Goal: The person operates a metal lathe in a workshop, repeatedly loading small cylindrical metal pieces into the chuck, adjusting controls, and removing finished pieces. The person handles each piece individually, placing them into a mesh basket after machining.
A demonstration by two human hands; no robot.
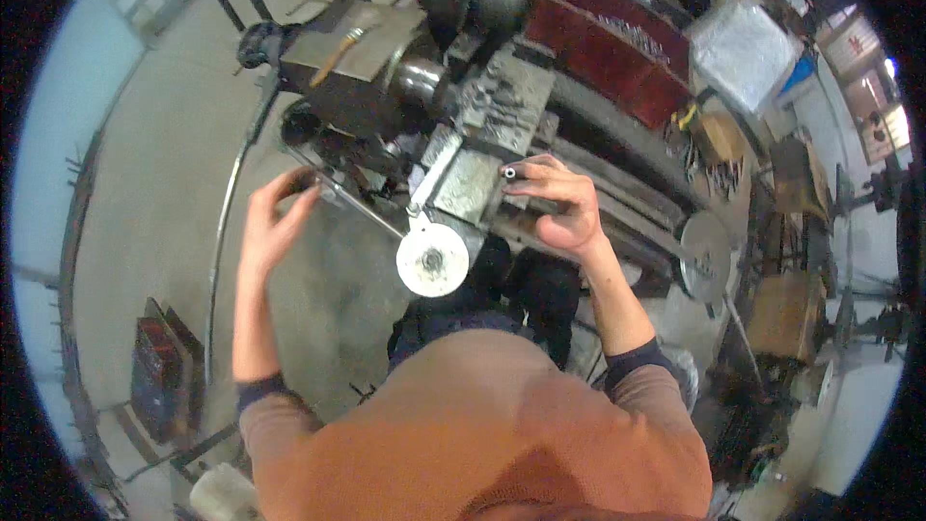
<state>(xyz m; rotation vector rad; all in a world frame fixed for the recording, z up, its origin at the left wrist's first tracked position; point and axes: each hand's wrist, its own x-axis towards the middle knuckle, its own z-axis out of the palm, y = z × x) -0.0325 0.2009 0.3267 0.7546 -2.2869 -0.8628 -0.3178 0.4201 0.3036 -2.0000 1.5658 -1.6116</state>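
Note:
My right hand is held over the machine's slide, fingers curled round a small metal tube whose round open end faces up. My left hand is off to the left, its thumb and fingers bent toward each other beside a slim metal rod. Something dark shows at those fingertips, too blurred to name. Between my hands, a round pale handwheel stands at the near end of the slide. Beyond it, a flat pale plate lies on the lathe's carriage.
Small tools and metal bits lie on a block behind the plate. The shiny chuck is at the left, and a brush rests on the headstock. A dark red tray of small parts and a plastic-wrapped box stand farther back.

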